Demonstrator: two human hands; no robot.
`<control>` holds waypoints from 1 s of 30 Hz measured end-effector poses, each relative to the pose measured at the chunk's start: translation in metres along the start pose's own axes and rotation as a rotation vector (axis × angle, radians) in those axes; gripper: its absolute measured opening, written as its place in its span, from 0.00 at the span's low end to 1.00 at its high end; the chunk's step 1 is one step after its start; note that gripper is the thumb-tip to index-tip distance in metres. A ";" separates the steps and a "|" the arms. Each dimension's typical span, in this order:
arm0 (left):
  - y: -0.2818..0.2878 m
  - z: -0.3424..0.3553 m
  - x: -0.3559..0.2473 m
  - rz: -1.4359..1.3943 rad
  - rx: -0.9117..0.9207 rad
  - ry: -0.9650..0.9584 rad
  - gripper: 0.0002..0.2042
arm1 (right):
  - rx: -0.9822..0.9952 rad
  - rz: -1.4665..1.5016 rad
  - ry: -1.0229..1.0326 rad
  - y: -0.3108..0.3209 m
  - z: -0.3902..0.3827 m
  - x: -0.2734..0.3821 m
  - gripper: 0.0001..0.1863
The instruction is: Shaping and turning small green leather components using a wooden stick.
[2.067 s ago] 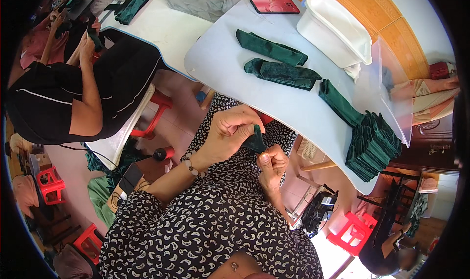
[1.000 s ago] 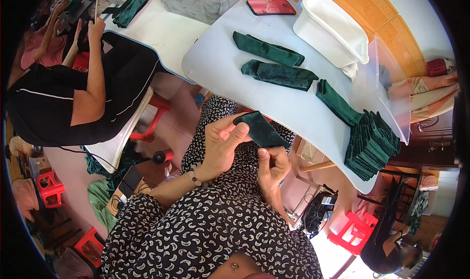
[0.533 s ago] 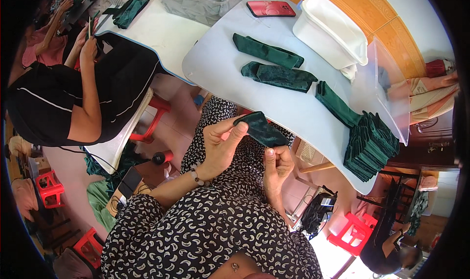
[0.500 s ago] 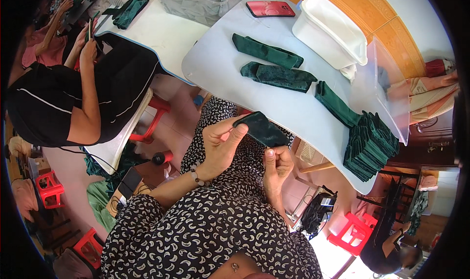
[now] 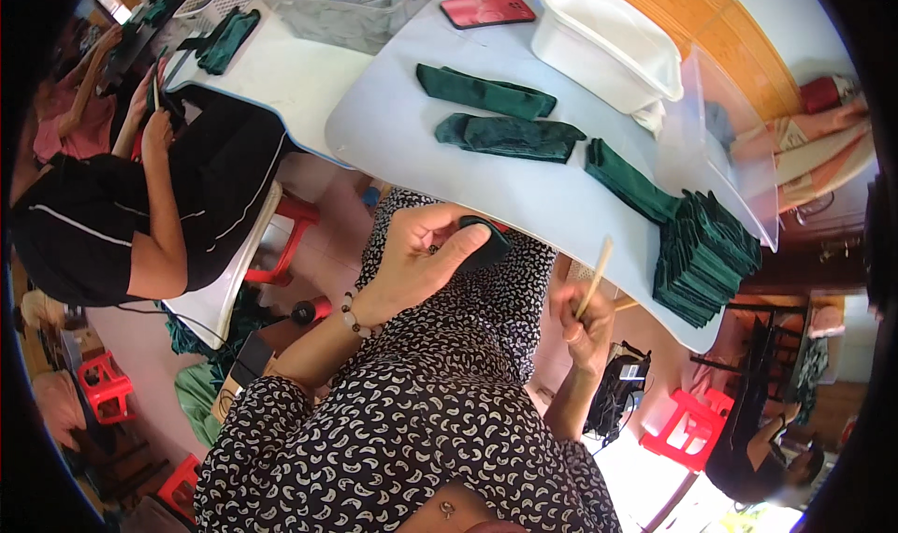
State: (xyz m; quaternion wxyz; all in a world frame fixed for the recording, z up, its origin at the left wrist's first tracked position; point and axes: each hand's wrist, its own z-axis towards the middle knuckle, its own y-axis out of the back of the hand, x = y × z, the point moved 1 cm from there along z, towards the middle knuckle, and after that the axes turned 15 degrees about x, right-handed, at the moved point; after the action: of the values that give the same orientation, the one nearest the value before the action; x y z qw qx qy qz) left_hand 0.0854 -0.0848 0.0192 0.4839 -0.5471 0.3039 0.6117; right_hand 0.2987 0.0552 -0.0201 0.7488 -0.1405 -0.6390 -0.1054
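My left hand point(image 5: 416, 257) pinches a small dark green velvet fabric piece point(image 5: 490, 251) between thumb and fingers, above my lap. The piece looks folded or bent toward me, and part of it is hidden behind my thumb. To the right, apart from the fabric, my right hand point(image 5: 586, 337) is closed round a thin pale wooden stick point(image 5: 595, 276), which points up toward the table edge. On the table ahead lie two flat green velvet pieces point(image 5: 486, 93), one behind the other. A third strip point(image 5: 629, 180) reaches to a neat stack of green velvet pieces point(image 5: 703, 264) at the right corner.
The white table point(image 5: 393, 112) curves in front of me. On it stand a white plastic bin point(image 5: 608, 56), a clear plastic box point(image 5: 697, 150) and a red phone point(image 5: 486, 10). A co-worker in black point(image 5: 84, 224) sits at left. Red stools point(image 5: 687, 430) stand on the floor.
My right hand has let go of the fabric's right end, moved right and now shows a wooden stick. The fabric in my left hand has folded up. The view has shifted slightly.
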 end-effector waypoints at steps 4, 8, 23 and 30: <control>-0.021 0.023 0.008 0.112 0.176 0.039 0.06 | -0.099 -0.105 -0.033 -0.029 0.055 0.029 0.27; -0.029 0.041 0.020 0.042 0.213 -0.005 0.13 | -0.216 -0.186 -0.122 -0.026 0.068 0.025 0.16; -0.024 0.022 0.063 0.235 -0.021 0.136 0.16 | -0.835 -0.963 -0.189 0.047 0.061 -0.017 0.14; 0.000 -0.017 0.089 0.371 -0.182 -0.040 0.05 | -0.684 -1.008 -0.114 0.032 0.048 -0.009 0.13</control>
State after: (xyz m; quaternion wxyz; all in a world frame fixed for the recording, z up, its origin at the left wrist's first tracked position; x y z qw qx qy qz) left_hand 0.0977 -0.0773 -0.0700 0.3176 -0.5111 0.3332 0.7259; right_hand 0.2639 0.1019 -0.0248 0.4839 -0.0587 -0.5959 -0.6382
